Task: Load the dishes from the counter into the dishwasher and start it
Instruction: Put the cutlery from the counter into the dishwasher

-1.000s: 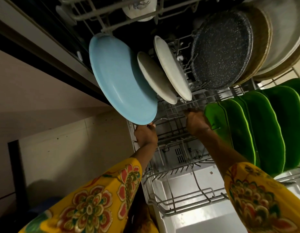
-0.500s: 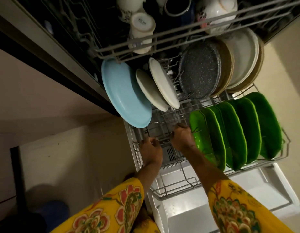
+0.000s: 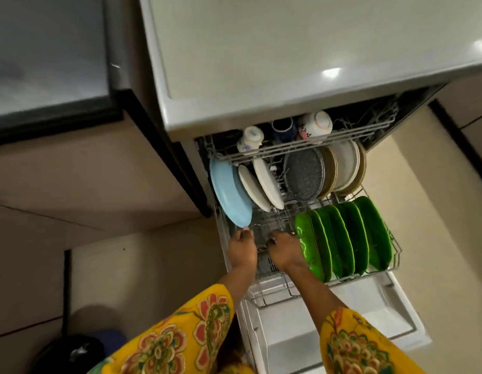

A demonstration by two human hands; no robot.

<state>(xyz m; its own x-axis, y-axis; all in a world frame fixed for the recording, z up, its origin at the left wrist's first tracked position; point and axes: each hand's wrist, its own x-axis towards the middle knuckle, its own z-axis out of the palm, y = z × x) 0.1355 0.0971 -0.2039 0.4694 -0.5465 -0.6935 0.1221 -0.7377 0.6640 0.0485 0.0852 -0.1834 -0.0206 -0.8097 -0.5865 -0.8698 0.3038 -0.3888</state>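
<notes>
Head view is showing both grips, left hand [image 3: 242,248] and right hand [image 3: 283,249], clasping the lower rack [image 3: 272,298]. Ahead of them, blue plate [image 3: 229,193] and green plates [image 3: 345,236] are standing loaded; closing and starting are remaining.

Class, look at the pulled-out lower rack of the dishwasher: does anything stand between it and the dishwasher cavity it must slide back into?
Nothing visible blocks the lower rack. The upper rack sits above its plates, though the cavity behind is dark.
</notes>
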